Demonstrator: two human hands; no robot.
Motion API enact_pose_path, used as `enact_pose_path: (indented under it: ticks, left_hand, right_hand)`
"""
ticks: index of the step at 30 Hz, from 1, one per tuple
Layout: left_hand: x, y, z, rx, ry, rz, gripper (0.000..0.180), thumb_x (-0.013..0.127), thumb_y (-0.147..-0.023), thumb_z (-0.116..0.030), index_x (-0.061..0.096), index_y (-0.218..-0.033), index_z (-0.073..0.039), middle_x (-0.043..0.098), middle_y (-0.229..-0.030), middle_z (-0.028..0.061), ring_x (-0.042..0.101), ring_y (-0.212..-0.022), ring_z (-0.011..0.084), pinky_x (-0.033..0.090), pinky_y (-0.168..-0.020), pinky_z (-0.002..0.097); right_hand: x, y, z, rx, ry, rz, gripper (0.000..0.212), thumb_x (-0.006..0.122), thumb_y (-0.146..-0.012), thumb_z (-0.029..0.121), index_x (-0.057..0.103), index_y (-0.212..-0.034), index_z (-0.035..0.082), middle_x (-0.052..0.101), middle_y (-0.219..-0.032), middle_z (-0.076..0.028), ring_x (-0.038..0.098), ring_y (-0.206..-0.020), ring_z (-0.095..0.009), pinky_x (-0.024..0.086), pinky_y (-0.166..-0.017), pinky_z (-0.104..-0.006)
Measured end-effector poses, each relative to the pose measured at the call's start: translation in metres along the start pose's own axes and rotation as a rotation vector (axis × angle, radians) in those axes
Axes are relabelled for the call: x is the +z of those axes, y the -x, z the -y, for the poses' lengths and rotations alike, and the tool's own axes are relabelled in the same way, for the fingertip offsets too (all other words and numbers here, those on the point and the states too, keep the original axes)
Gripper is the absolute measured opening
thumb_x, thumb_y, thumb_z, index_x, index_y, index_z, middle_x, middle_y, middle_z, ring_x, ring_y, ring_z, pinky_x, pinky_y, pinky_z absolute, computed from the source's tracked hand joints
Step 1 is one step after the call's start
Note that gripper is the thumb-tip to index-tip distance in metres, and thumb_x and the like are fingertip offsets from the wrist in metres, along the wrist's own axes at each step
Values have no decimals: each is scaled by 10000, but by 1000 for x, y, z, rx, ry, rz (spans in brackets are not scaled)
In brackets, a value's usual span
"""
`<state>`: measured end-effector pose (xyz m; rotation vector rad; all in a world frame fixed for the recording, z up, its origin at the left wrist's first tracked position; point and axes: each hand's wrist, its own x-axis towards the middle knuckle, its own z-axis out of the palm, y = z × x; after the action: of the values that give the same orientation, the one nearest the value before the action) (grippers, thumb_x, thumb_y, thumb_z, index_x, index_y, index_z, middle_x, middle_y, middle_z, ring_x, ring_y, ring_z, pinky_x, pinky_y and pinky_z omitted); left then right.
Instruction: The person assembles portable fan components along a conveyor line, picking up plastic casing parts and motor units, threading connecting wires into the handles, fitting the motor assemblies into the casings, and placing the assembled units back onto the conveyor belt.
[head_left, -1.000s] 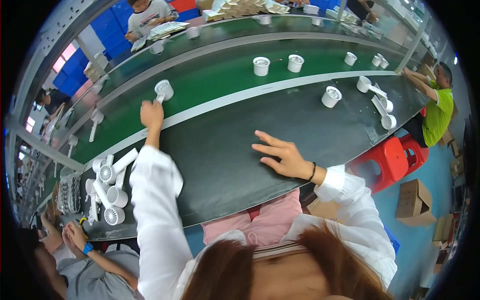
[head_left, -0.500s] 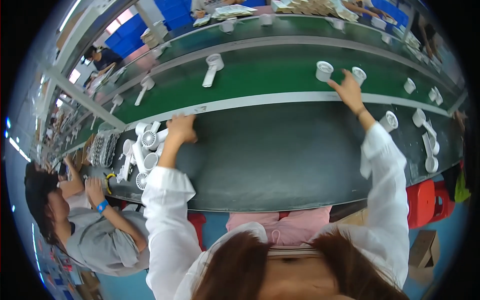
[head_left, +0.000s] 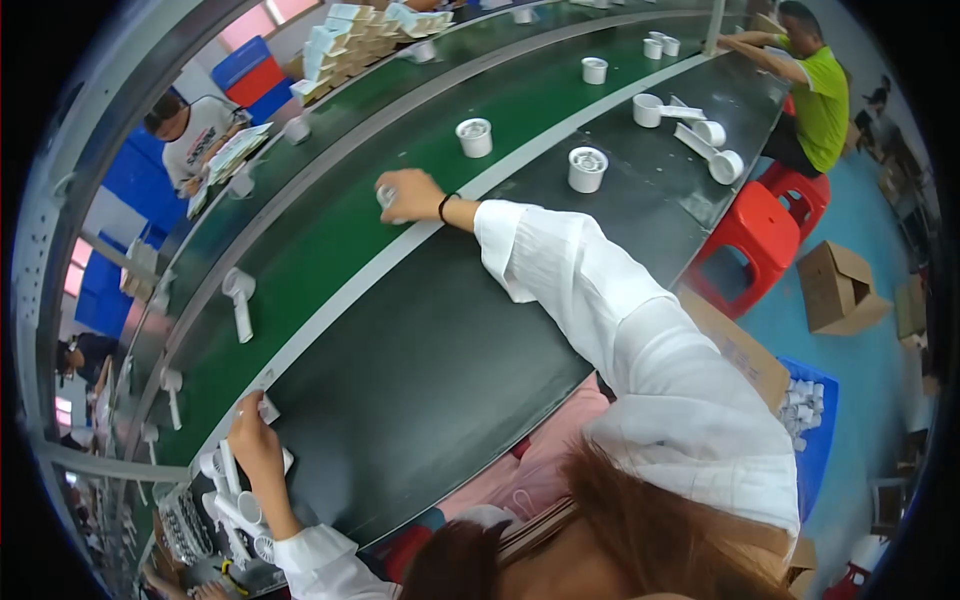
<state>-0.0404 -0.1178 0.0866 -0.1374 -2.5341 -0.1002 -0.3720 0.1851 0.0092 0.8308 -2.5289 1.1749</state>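
Over the green conveyor belt (head_left: pixel 330 235), my right hand (head_left: pixel 415 195) is closed around a white round fan head (head_left: pixel 386 196), mostly hidden by the fingers. My left hand (head_left: pixel 255 445) is at the belt's near rail, its fingers bent round a white plastic part (head_left: pixel 268 409) that shows only partly. Just beside that hand lies a heap of white handheld fans (head_left: pixel 240 510) with round grilles and handles. Another cup-shaped fan head (head_left: pixel 474 138) stands on the belt beyond my right hand, and one more (head_left: pixel 587 170) stands on the dark table (head_left: pixel 430 350).
Several white fans (head_left: pixel 725 165) lie at the table's far right. A handled fan (head_left: pixel 240 300) rests on the belt. Grey metal posts (head_left: pixel 110 472) rise at left. Red stools (head_left: pixel 750 235), a carton (head_left: pixel 840 285) and a person in a lime shirt (head_left: pixel 825 110) are at right.
My view has turned rightward. My right hand, earlier spread between two fan heads on the belt, is now closed round one. The left hand has moved to the rail beside the heap.
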Motion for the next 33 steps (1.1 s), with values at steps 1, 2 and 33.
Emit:
enact_pose_path:
  ticks: [1, 2, 33]
  left_hand:
    - [2, -7, -7, 20, 106, -47, 287, 483, -795, 115, 613, -1019, -10, 651, -938, 171, 647, -842, 326, 491, -734, 364]
    - [1, -9, -22, -39, 143, -167, 233, 499, -817, 105, 622, -983, -1, 649, -912, 139, 647, -819, 252, 486, -735, 319]
    - [37, 75, -83, -660, 448, 292, 191, 644, -812, -170, 660, -846, 17, 576, -587, 52, 505, -498, 95, 397, -500, 258]
  right_hand:
    - [-4, 12, 1, -112, -70, 22, 462, 736, -589, 265, 671, -1027, 137, 640, -935, -191, 612, -907, -371, 499, -802, -419]
    - [-10, 26, 15, -163, -43, 76, 457, 711, -590, 212, 670, -1037, 130, 633, -922, -197, 597, -908, -371, 490, -806, -420]
    - [-105, 207, 144, -348, 2, 220, 537, 790, -540, 57, 653, -1059, 31, 648, -1026, -124, 585, -913, -297, 488, -800, -370]
